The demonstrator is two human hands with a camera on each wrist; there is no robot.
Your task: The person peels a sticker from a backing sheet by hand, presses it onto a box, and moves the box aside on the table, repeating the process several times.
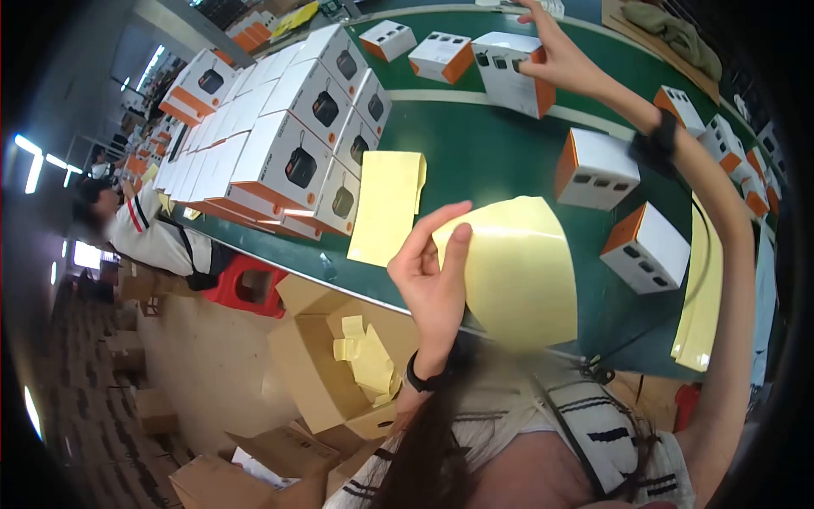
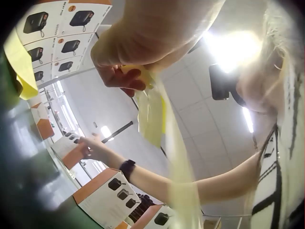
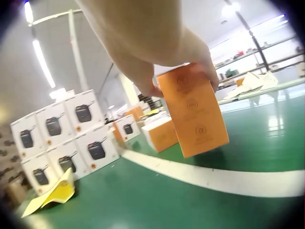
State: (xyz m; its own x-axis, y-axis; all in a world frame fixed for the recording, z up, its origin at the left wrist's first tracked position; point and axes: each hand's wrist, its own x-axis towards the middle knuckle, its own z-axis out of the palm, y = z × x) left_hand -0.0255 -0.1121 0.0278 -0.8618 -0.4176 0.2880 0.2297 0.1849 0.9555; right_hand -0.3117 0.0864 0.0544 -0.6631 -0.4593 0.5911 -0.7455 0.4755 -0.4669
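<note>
The white and orange box (image 1: 509,72) stands far out on the green table (image 1: 492,144), at about 12 o'clock. The right hand (image 1: 555,59) has its fingers curled over the top of the box and its orange side. It looks like stiff card and light, but I think the corners could dent. Holding two flat sides seems best.

The left hand (image 1: 432,271) is close in, at 6 o'clock. It pinches the edge of a yellow sheet (image 1: 517,271) between thumb and fingers. The sheet is thin and floppy and bends easily.

I count three yellow sheets: this one, one lying flat (image 1: 386,204) at 9 o'clock and one at the table edge (image 1: 699,297) at 3 o'clock. Five more loose boxes show clearly, with others at the far right that I cannot count. A big pile of boxes (image 1: 288,144) sits at 10 o'clock.
</note>
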